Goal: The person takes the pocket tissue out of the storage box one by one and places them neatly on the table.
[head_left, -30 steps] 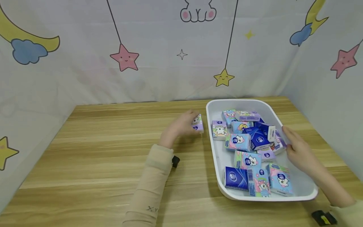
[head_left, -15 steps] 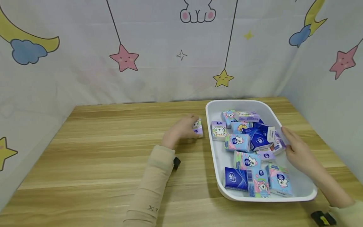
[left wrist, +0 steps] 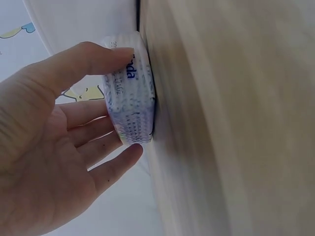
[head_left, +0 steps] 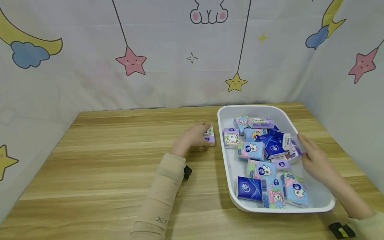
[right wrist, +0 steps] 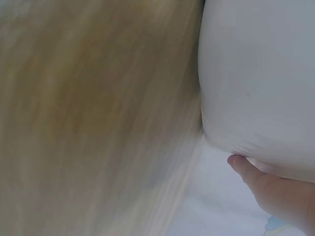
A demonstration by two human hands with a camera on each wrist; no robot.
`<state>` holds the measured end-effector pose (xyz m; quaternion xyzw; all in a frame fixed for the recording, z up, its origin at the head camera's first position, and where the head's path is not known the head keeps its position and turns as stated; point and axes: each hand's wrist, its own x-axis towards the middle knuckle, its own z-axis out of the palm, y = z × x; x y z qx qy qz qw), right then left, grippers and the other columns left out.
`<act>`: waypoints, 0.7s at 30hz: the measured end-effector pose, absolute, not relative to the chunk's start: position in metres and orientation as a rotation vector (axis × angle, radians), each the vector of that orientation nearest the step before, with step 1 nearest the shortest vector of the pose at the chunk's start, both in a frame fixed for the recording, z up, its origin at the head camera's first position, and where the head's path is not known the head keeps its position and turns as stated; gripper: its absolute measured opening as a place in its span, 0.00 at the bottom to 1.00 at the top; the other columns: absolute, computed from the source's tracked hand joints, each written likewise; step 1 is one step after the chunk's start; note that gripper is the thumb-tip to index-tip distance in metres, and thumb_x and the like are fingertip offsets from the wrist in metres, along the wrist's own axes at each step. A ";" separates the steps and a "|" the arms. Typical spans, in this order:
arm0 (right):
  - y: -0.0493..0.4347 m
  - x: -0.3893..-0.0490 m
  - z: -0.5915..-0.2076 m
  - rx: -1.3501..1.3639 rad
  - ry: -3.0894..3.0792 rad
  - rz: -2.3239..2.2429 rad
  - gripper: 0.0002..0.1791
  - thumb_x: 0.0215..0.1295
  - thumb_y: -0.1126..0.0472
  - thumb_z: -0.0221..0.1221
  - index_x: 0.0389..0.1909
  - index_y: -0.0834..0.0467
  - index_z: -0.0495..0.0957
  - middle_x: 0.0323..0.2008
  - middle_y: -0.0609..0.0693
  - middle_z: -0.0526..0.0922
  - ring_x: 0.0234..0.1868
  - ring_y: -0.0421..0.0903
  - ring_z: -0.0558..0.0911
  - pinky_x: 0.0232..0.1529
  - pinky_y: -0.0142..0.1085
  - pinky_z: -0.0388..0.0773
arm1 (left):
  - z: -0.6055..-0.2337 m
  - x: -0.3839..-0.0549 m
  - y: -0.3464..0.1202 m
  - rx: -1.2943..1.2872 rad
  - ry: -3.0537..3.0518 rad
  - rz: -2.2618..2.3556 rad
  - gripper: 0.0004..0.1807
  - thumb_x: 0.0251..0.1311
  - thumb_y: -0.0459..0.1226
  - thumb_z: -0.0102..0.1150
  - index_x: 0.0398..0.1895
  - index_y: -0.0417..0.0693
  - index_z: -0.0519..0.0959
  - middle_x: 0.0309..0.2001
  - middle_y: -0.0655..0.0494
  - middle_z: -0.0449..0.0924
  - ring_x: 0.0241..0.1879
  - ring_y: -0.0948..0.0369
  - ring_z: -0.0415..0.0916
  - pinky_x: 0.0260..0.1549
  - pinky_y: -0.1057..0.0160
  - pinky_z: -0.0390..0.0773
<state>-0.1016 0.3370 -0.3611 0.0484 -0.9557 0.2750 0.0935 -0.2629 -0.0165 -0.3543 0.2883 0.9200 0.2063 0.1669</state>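
My left hand (head_left: 193,135) pinches a small purple and white tissue pack (head_left: 209,136) on the table, just left of a white plastic tub (head_left: 285,210). Up close in the left wrist view, the thumb lies along one side of the pack (left wrist: 130,93) and the fingers are behind it; the pack's edge meets the wood. At the tub's right side, my right hand (head_left: 316,160) holds the rim. One fingertip (right wrist: 238,160) touches the tub's outer wall (right wrist: 261,73) in the right wrist view; the other fingers are out of sight there.
Several tissue packs lie loosely in the tub, among them a dark blue pack (head_left: 249,189) at the near left and a light blue bear pack (head_left: 295,190) beside the near right corner. A wood-grain table (head_left: 105,160) is backed by a printed cloth (head_left: 168,86).
Between one second and half a second ago, my left hand and the tissue pack shifted slightly toward me; they have stayed put since. My right hand keeps its place on the tub.
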 end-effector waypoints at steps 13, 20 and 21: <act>0.340 -0.099 -0.362 0.175 -2.827 0.844 0.34 0.62 0.78 0.38 0.71 0.74 0.45 0.67 0.79 0.49 0.65 0.81 0.51 0.64 0.71 0.45 | -0.351 -0.260 -0.018 0.786 2.583 0.677 0.48 0.56 0.42 0.66 0.75 0.41 0.49 0.76 0.44 0.48 0.76 0.50 0.48 0.74 0.55 0.51; 0.339 -0.100 -0.363 0.188 -2.810 0.849 0.34 0.61 0.78 0.38 0.70 0.74 0.46 0.67 0.80 0.49 0.64 0.81 0.51 0.64 0.70 0.45 | -0.334 -0.256 -0.023 0.791 2.599 0.761 0.47 0.58 0.43 0.65 0.75 0.42 0.50 0.76 0.47 0.50 0.75 0.52 0.49 0.74 0.55 0.51; 0.339 -0.100 -0.363 0.188 -2.810 0.848 0.34 0.61 0.78 0.38 0.70 0.74 0.46 0.67 0.80 0.49 0.64 0.81 0.51 0.64 0.70 0.45 | -0.331 -0.256 -0.023 0.804 2.614 0.760 0.46 0.58 0.44 0.64 0.75 0.42 0.51 0.76 0.47 0.50 0.75 0.52 0.49 0.74 0.55 0.51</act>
